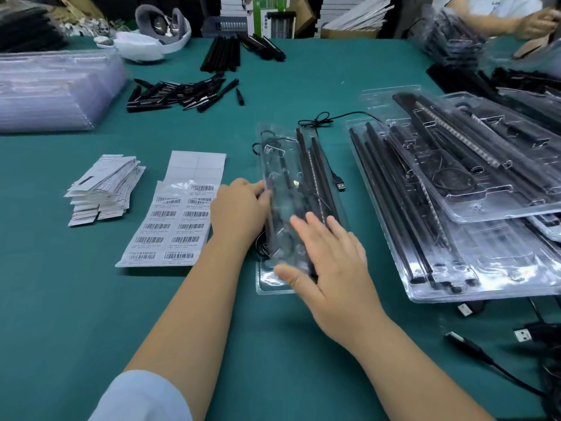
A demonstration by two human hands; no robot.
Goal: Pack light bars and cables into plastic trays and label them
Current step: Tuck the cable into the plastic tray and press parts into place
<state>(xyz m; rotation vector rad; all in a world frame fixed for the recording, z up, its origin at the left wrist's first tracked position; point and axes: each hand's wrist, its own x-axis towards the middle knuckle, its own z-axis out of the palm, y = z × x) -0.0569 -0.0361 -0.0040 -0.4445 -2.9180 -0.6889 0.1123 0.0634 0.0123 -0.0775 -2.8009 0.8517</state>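
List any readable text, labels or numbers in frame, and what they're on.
Nothing can be read.
Barcode label sheet: barcodes with small print under each, too small to read.
Stack of printed leaflets: print blurred.
Green and white boxes at the table's far edge: markings too blurred.
Clear plastic tray under both hands: no label visible.

No words or numbers can be read with certainty. The label sheet [170, 226], lying left of the near clear tray, carries two columns of printed barcodes with small lines of text beneath each, too fine to make out. The stack of paper slips [103, 189] farther left shows faint print and a dark bar, perhaps a logo. Far boxes [267, 13] bear illegible markings.
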